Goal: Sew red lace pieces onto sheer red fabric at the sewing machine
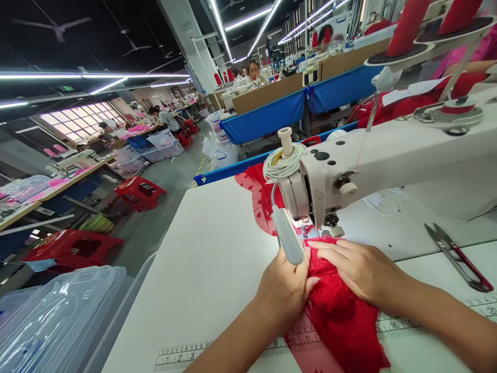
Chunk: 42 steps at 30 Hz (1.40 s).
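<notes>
Red lace fabric (341, 311) lies under the needle area of a white sewing machine (407, 155) and trails toward the table's front edge. My left hand (281, 287) is closed on the fabric's left edge, thumb and fingers pinching it just before the presser foot (305, 231). Flat on top of the cloth, to the right, rests my right hand (361, 267) with its fingers stretched toward the needle. A small grey lamp (288, 235) on a bent neck partly covers my left fingertips. Beyond the needle, more sheer red fabric (264, 202) spreads over the tabletop.
Thread snips (458, 256) lie at the right of the white table (186, 264). A ruler strip (182, 355) runs along its front. Red thread cones (407, 28) stand above the machine. At the left are a clear plastic bin (66, 311) and red stools (73, 248). Other people sit farther back.
</notes>
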Motion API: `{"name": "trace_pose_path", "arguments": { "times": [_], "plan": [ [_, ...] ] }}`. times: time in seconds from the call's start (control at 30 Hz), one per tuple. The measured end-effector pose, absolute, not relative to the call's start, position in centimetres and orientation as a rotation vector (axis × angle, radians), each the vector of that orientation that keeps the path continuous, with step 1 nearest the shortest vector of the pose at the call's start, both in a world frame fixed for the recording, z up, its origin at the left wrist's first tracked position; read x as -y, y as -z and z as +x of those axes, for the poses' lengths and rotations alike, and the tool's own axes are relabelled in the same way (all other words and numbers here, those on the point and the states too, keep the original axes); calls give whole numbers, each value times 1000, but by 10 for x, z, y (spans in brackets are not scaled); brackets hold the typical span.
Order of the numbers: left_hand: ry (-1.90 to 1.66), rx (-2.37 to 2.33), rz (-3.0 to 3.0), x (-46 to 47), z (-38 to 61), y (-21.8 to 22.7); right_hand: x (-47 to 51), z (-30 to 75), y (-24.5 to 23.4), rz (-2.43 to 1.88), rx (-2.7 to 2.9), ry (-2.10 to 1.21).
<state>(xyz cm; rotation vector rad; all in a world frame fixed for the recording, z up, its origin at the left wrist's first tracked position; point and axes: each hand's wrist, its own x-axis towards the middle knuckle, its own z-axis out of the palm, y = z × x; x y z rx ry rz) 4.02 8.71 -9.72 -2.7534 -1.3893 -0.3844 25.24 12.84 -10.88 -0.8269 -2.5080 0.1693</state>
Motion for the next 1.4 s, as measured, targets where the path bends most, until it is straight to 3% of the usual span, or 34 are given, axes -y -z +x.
{"name": "trace_pose_path", "arguments": {
  "times": [1.1,1.4],
  "plan": [
    [289,1382,-2578,-93,46,85,-133,250,110,-986,2468,-87],
    [443,1315,-2537,-97,43,87,-137,251,102,-960,2515,-61]
  ]
}}
